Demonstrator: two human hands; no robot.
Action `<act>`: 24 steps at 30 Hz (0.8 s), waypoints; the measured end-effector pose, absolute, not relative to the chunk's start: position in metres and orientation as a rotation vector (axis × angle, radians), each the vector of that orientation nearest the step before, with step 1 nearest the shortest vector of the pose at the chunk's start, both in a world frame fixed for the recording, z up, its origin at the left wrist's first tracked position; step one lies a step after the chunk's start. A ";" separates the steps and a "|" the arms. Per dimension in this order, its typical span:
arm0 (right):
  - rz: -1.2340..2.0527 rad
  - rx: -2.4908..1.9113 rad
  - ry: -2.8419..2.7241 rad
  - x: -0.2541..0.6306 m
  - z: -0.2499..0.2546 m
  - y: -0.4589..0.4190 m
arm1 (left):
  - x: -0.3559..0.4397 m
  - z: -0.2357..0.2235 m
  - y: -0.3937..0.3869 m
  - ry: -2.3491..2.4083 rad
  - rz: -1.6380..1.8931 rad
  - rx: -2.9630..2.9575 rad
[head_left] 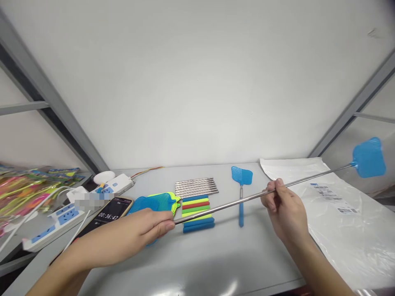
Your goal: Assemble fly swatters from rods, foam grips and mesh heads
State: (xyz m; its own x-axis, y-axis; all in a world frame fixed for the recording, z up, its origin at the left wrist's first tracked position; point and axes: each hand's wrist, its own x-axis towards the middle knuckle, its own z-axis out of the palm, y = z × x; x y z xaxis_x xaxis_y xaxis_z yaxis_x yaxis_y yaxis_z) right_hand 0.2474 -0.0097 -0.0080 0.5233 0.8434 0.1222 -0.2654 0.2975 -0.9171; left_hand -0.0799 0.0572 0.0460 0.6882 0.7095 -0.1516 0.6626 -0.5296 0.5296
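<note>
A fly swatter with a blue head (369, 157) and a long extended metal rod (228, 205) is held up across the table. My left hand (154, 226) is closed round the rod's near end; whether a grip lies inside is hidden. My right hand (282, 201) pinches the rod farther along, between thumb and fingers. Behind the rod lies a second, short blue fly swatter (241, 193). To its left are a row of coloured tube grips (196, 204), a row of metal rods (196, 188) and a stack of blue and yellow swatter heads (148, 204), partly covered by my left hand.
A phone (114, 211) showing a timer and white power strips (66, 216) with cables are at the left. Packed colourful goods (33, 193) lie beyond them. A white plastic mailer bag (348, 222) covers the right side of the grey table (197, 263). Metal posts flank the back wall.
</note>
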 end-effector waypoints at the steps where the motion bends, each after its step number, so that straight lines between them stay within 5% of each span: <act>1: 0.812 -0.994 -0.672 0.249 -0.008 -0.008 | -0.076 0.048 0.058 1.020 0.045 2.310; 12: 0.705 -0.790 -0.597 0.276 -0.011 0.007 | -0.068 0.030 0.074 1.086 0.150 2.307; 19: 1.109 -1.072 -0.821 0.210 -0.033 0.003 | -0.032 0.004 0.068 1.037 0.273 2.421; 24: 0.941 -1.102 -0.824 0.213 -0.034 -0.005 | -0.031 0.004 0.064 1.010 0.208 2.562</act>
State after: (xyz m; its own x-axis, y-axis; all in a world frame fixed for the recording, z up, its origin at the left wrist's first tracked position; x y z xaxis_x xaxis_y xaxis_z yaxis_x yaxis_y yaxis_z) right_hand 0.2126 -0.0047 -0.0340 0.3830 0.9200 0.0831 -0.2038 0.1719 -0.9638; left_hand -0.0310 0.0636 0.0038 0.7310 0.6824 -0.0006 0.6263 -0.6706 0.3974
